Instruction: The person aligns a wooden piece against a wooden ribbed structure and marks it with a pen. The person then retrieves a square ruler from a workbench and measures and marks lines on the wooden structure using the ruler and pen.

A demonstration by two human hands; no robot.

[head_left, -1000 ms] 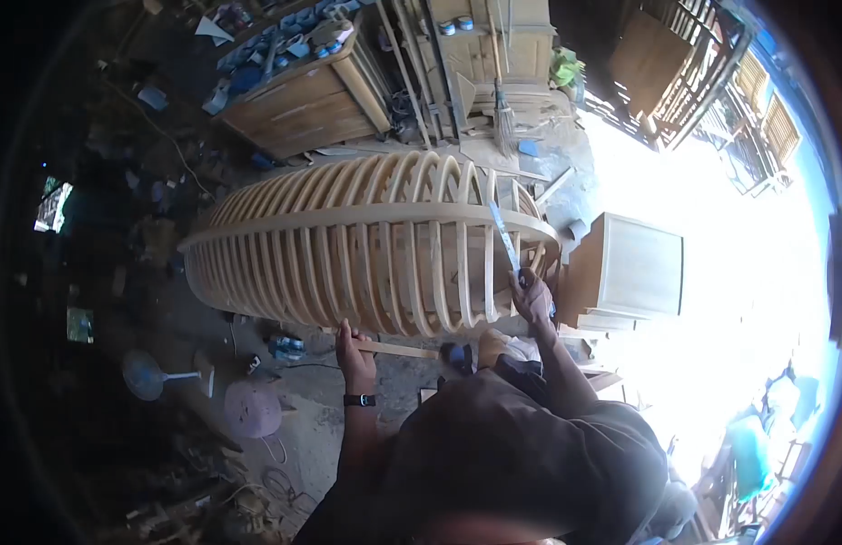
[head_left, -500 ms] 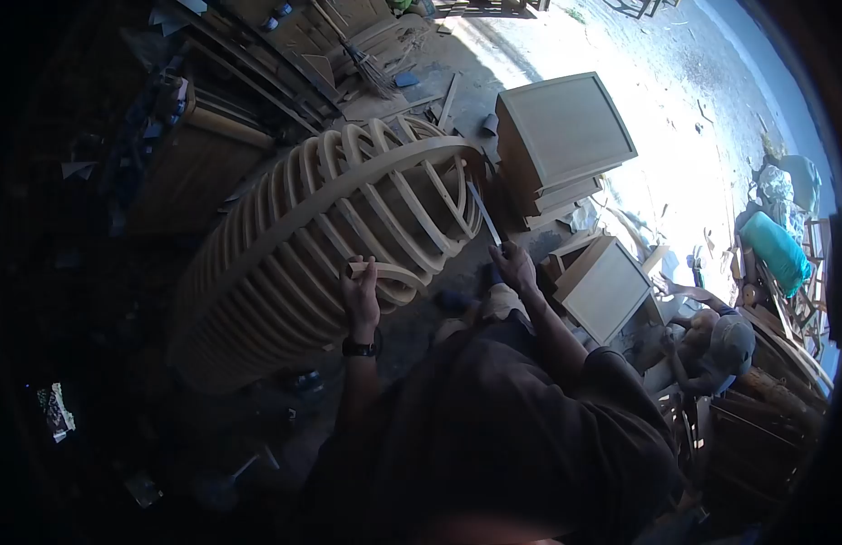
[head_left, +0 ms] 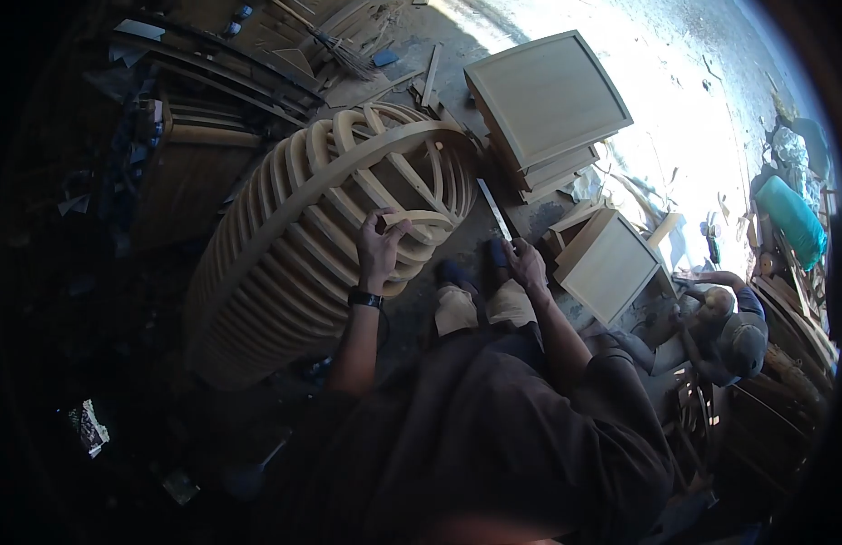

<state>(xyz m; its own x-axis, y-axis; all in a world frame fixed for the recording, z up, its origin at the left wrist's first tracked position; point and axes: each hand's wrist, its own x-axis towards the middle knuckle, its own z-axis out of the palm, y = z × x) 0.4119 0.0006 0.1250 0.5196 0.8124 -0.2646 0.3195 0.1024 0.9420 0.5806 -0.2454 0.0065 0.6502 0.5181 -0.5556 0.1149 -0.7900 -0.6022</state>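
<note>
My left hand is closed with its fingertips on the end of a short curved wooden piece. That piece lies against the near side of a large barrel-shaped wooden frame, built from many curved ribs and a wide band along its length. My right hand, to the right of the frame, grips a narrow flat metal strip. The strip points up and away, apart from the frame. Whether it is a ruler or a blade, I cannot tell.
Pale wooden cabinets stand beyond my right hand, with a smaller wooden box nearer. A person in a cap sits at the right. A broom and scrap wood lie at the back. A teal bundle is far right.
My left hand and the curved piece have moved up and right along the frame. The right hand's strip has swung away from the frame's end. The view has shifted slightly.
</note>
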